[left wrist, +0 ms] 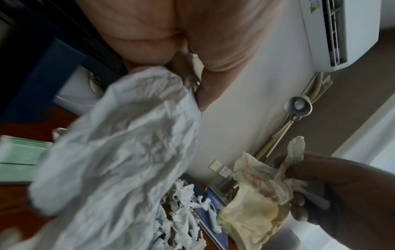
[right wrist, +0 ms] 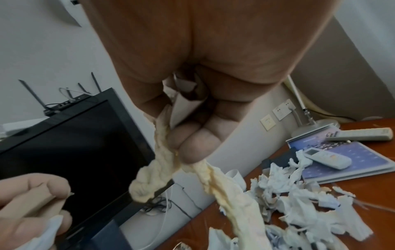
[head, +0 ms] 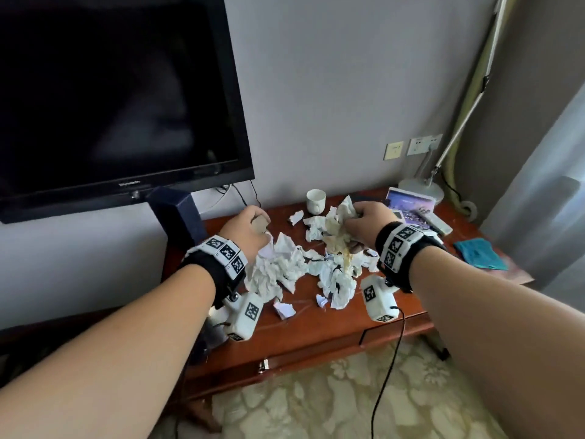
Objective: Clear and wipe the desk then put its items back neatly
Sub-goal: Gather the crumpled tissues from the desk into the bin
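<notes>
Gripping a yellow-stained crumpled tissue, the right hand curls its fingers round it above the heap of white crumpled tissues on the reddish-brown wooden counter. Left of the heap, the left hand clutches a crumpled white paper sheet. Behind the heap stands a white ceramic cup; right of it lies a teal cloth.

A dark television hangs beside wall sockets, above patterned carpet.
</notes>
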`<control>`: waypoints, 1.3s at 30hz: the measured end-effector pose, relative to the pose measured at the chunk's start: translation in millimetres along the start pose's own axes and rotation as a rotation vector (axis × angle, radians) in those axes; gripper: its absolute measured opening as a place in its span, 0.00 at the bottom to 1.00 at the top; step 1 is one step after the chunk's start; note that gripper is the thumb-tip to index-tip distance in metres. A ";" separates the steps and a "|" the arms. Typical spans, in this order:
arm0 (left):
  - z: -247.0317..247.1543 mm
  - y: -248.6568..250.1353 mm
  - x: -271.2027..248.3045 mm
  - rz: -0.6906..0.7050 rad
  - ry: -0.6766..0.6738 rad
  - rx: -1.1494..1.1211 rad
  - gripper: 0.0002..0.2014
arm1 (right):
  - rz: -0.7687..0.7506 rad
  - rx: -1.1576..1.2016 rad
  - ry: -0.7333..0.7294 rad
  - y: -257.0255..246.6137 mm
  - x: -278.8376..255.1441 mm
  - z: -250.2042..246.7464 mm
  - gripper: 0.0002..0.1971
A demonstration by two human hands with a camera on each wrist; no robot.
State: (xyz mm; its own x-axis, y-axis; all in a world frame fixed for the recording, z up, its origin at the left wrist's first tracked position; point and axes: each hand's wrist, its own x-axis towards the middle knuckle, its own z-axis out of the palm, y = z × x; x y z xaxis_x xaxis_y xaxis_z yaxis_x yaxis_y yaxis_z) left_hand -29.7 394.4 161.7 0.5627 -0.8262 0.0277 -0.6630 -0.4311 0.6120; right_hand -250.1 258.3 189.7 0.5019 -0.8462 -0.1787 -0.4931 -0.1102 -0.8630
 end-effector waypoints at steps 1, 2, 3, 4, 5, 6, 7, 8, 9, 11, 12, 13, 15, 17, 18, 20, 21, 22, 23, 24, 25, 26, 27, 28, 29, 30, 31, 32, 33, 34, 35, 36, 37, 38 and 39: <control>-9.2 -9.0 -7.5 -0.007 0.011 0.004 0.11 | -0.008 0.010 -0.010 -3.9 -5.9 8.5 0.08; -19.2 -16.6 -15.5 -0.012 0.022 0.004 0.11 | -0.017 0.017 -0.021 -8.9 -12.1 16.5 0.08; -28.6 -23.8 -21.9 -0.016 0.033 0.002 0.11 | -0.026 0.027 -0.029 -13.4 -17.2 23.9 0.09; -37.7 -29.6 -28.5 -0.017 0.042 0.001 0.11 | -0.028 0.036 -0.031 -18.0 -23.0 30.9 0.11; -46.2 -35.2 -34.2 -0.015 0.054 -0.001 0.11 | -0.029 0.039 -0.028 -22.5 -29.1 37.1 0.11; -54.7 -40.6 -40.0 -0.010 0.066 -0.005 0.12 | -0.025 0.033 -0.027 -27.6 -36.1 43.4 0.11; -63.5 -46.0 -45.8 0.002 0.078 -0.012 0.12 | -0.022 0.026 -0.023 -32.2 -42.1 50.3 0.11; -72.9 -51.8 -52.6 0.015 0.085 -0.020 0.12 | -0.021 0.025 -0.018 -38.3 -49.5 57.5 0.12; -82.7 -59.6 -59.2 0.028 0.091 -0.028 0.12 | -0.024 0.035 -0.011 -43.7 -55.7 65.6 0.13; -103.5 -79.2 -75.4 0.043 0.095 -0.036 0.12 | -0.025 0.046 0.011 -57.2 -71.5 84.7 0.14; -114.4 -91.2 -85.3 0.047 0.100 -0.038 0.12 | -0.024 0.043 0.019 -64.2 -80.6 96.2 0.13; -124.9 -105.3 -95.6 0.050 0.105 -0.040 0.12 | -0.031 0.042 0.028 -70.1 -89.7 109.8 0.11; -146.9 -137.9 -118.7 0.037 0.105 -0.033 0.12 | -0.043 0.007 0.050 -81.1 -109.4 141.3 0.10; -168.8 -174.3 -143.0 0.004 0.097 -0.001 0.12 | -0.046 -0.044 0.051 -90.2 -129.1 179.7 0.10; -179.4 -193.0 -154.7 -0.016 0.099 0.012 0.12 | -0.048 -0.061 0.036 -95.7 -140.8 200.5 0.11; -197.3 -231.7 -175.8 -0.066 0.105 0.020 0.12 | -0.060 -0.060 -0.026 -103.7 -159.3 244.3 0.12; -204.9 -250.3 -186.7 -0.098 0.098 0.019 0.13 | -0.062 -0.049 -0.064 -107.3 -167.5 266.4 0.11; -211.0 -267.6 -197.1 -0.129 0.090 0.019 0.13 | -0.060 -0.047 -0.096 -110.7 -175.5 286.8 0.10; -215.5 -283.6 -206.9 -0.157 0.082 0.021 0.13 | -0.060 -0.055 -0.122 -113.9 -183.4 306.0 0.10; -219.1 -298.4 -216.6 -0.179 0.073 0.022 0.14 | -0.058 -0.072 -0.151 -117.0 -191.3 322.9 0.09; -221.3 -312.4 -225.2 -0.195 0.067 0.020 0.14 | -0.055 -0.081 -0.177 -120.2 -198.8 338.6 0.07; -222.6 -324.3 -232.5 -0.206 0.067 0.011 0.14 | -0.045 -0.075 -0.206 -123.1 -205.6 351.9 0.06; -223.0 -334.8 -238.8 -0.217 0.064 0.002 0.13 | -0.033 -0.056 -0.235 -123.3 -209.0 364.2 0.06; -223.0 -342.8 -244.7 -0.226 0.057 0.000 0.13 | -0.020 -0.040 -0.259 -123.3 -212.9 375.0 0.07; -221.5 -349.6 -249.9 -0.235 0.050 0.005 0.13 | -0.016 -0.030 -0.282 -121.4 -215.2 384.7 0.07; -219.5 -354.4 -254.7 -0.244 0.046 0.007 0.12 | -0.009 -0.036 -0.298 -119.1 -218.4 394.1 0.07; -216.0 -358.7 -258.4 -0.252 0.047 -0.001 0.12 | -0.005 -0.040 -0.308 -113.8 -218.8 401.6 0.07; -211.1 -362.7 -261.8 -0.257 0.047 -0.015 0.12 | 0.009 -0.038 -0.322 -109.0 -220.8 408.3 0.07; -204.3 -366.6 -265.7 -0.267 0.043 -0.024 0.12 | 0.028 -0.024 -0.338 -102.3 -221.0 415.5 0.08; -195.8 -370.4 -270.0 -0.283 0.033 -0.024 0.12 | 0.049 -0.020 -0.359 -94.1 -220.4 422.7 0.08; -185.8 -374.4 -275.1 -0.297 0.019 -0.023 0.11 | 0.063 -0.018 -0.380 -83.9 -219.1 430.5 0.09; -175.0 -378.2 -281.3 -0.307 0.000 -0.029 0.11 | 0.078 -0.027 -0.403 -74.8 -220.2 437.7 0.09; -163.8 -382.6 -288.0 -0.316 -0.022 -0.039 0.11 | 0.087 -0.036 -0.418 -63.8 -219.8 445.0 0.09; -154.4 -386.5 -294.6 -0.330 -0.046 -0.047 0.11 | 0.103 -0.056 -0.424 -55.4 -220.5 451.8 0.09; -145.9 -390.8 -300.7 -0.347 -0.066 -0.046 0.11 | 0.121 -0.067 -0.432 -46.0 -219.7 459.3 0.09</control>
State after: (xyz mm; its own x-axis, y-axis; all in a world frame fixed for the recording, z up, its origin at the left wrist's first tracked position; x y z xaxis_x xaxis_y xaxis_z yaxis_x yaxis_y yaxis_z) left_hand 132.3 864.3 29.5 0.7166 -0.6556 -0.2380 -0.4142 -0.6745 0.6111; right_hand -11.3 688.6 51.6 0.6815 -0.5615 -0.4693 -0.6041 -0.0699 -0.7938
